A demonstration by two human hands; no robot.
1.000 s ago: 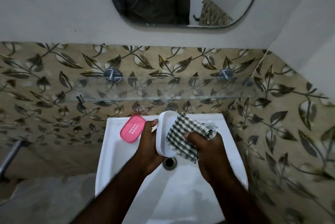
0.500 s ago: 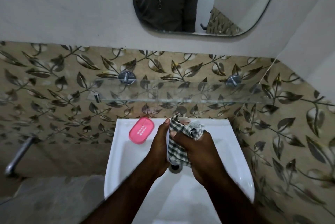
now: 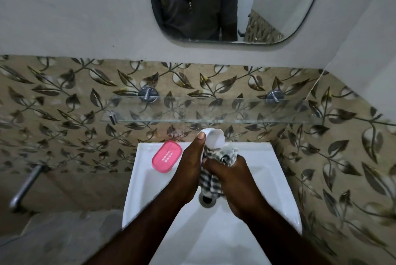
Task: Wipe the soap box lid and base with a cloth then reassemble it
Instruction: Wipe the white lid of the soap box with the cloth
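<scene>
My left hand [image 3: 189, 161] grips the white soap box lid [image 3: 215, 137] upright over the sink, thumb tip at its top edge. Only the lid's upper end shows; the rest is behind cloth and hands. My right hand [image 3: 230, 175] holds the black-and-white checked cloth [image 3: 211, 181] bunched against the lid's lower part. The pink soap box base [image 3: 166, 156], with small white drain slots, lies on the sink's back left corner, apart from both hands.
A white sink [image 3: 276, 181] with a drain hole [image 3: 206, 199] sits below. A glass shelf [image 3: 214, 112] on two metal brackets juts out just above the lid. A mirror [image 3: 235, 3] hangs higher up. A metal pipe [image 3: 25, 185] sticks out at left.
The cloth has slid down the lid, so the lid's white top end now shows above it. The lid has turned from side-on to more upright, and the camera has tilted up.
</scene>
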